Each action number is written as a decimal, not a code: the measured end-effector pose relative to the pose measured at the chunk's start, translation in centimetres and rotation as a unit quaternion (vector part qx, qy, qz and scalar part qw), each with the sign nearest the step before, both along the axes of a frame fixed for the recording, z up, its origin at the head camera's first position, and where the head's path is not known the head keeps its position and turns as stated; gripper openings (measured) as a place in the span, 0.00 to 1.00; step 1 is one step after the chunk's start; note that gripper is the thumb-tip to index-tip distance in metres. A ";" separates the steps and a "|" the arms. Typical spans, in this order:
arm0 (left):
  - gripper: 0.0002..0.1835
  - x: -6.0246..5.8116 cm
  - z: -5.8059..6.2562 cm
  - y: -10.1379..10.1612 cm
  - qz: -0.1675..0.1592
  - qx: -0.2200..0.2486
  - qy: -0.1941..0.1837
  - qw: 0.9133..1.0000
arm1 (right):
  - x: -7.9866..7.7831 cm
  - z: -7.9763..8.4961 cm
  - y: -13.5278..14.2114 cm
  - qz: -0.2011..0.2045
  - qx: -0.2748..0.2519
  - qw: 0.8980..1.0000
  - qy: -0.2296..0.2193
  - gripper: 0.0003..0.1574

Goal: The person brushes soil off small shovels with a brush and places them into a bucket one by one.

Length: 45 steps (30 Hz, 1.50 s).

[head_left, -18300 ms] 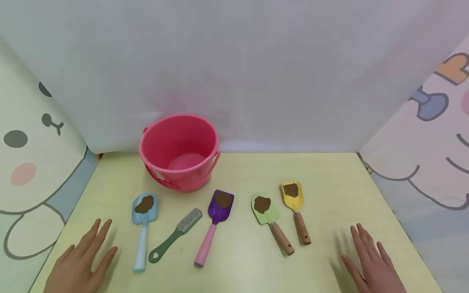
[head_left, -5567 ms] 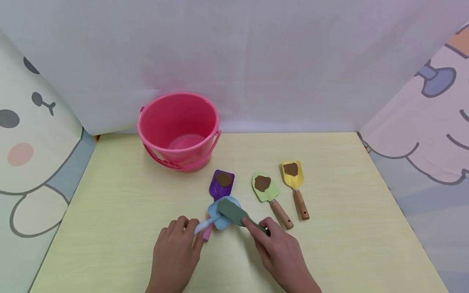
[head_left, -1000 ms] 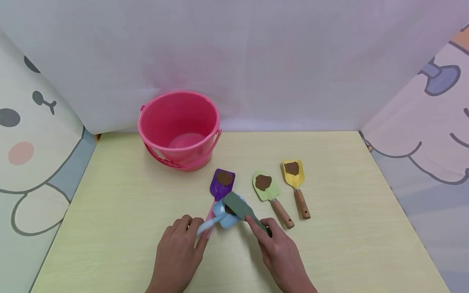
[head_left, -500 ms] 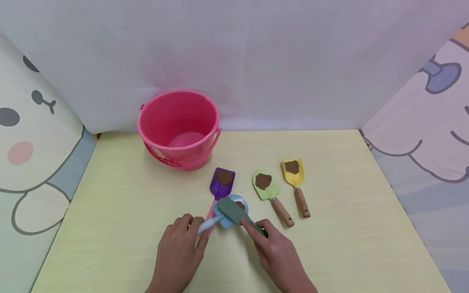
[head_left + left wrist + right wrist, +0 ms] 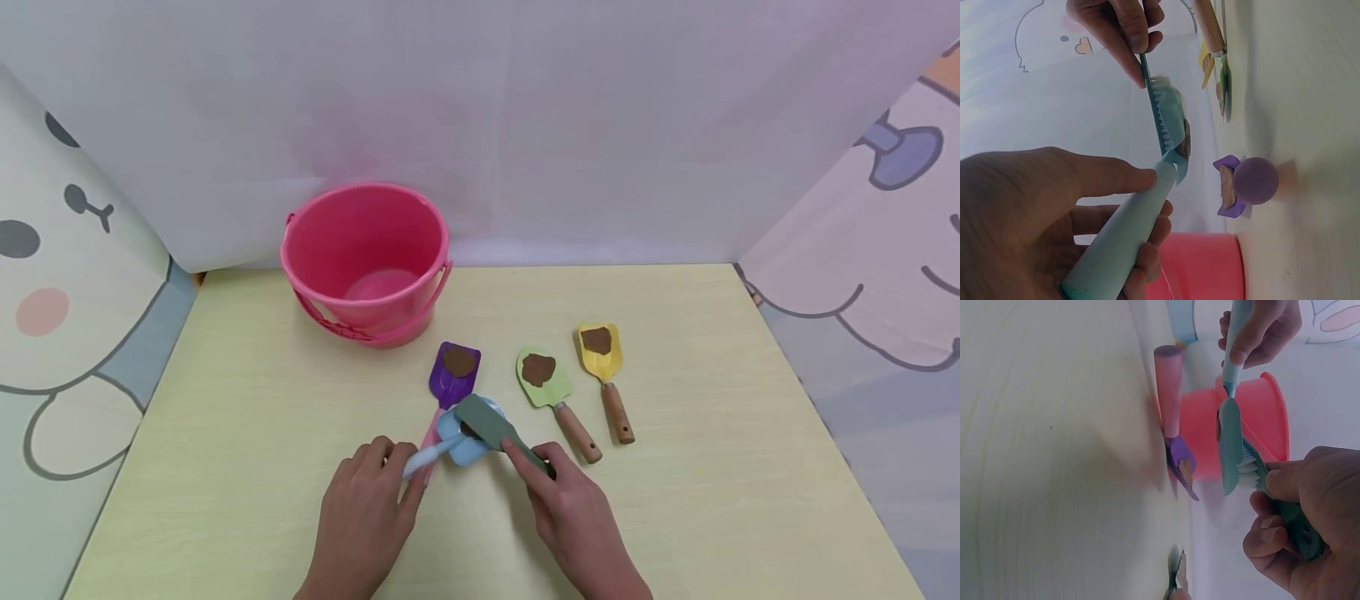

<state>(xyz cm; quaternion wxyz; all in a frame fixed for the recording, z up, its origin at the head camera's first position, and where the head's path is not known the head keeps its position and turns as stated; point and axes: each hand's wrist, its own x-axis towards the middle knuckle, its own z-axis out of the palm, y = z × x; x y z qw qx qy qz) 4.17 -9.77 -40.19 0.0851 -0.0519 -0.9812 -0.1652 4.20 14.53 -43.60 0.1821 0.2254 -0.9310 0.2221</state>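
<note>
Holding a blue shovel (image 5: 471,453) and a green brush (image 5: 487,422) together above the bench (image 5: 712,417).
The left hand (image 5: 365,508) grips the shovel's pale handle (image 5: 1124,232); the right hand (image 5: 576,510) pinches the brush, whose bristles (image 5: 1247,470) touch the blade (image 5: 1230,447). A purple shovel (image 5: 450,387) lies below, its pink handle partly covered from above; a pink bucket (image 5: 397,317) stands behind it, and light-green (image 5: 553,393) and yellow (image 5: 604,365) shovels lie at right.

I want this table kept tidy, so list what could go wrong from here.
The raised blue shovel might twist under the green brush, since the left hand holds it only by its handle. Anything brushed off the blue shovel's brown patch could land on the table or the purple shovel, as the pink bucket stands farther back, not beneath.
</note>
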 end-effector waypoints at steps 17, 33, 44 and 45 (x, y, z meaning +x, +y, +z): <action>0.17 -0.1 -0.2 -0.3 -0.001 0.004 0.021 1.000 | 0.2 0.7 0.0 0.009 -0.046 0.999 0.001 0.49; 0.18 -0.1 -0.1 -0.4 0.000 -0.004 0.016 1.000 | 0.3 1.0 0.0 -0.015 0.040 0.999 -0.003 0.47; 0.18 -0.2 -0.1 -0.9 0.010 0.001 0.034 0.999 | 0.1 1.2 0.6 -0.024 0.024 0.999 -0.002 0.50; 0.18 -0.2 -0.1 -0.9 0.008 0.001 0.028 1.000 | 0.1 1.2 0.5 -0.017 0.020 1.000 0.000 0.51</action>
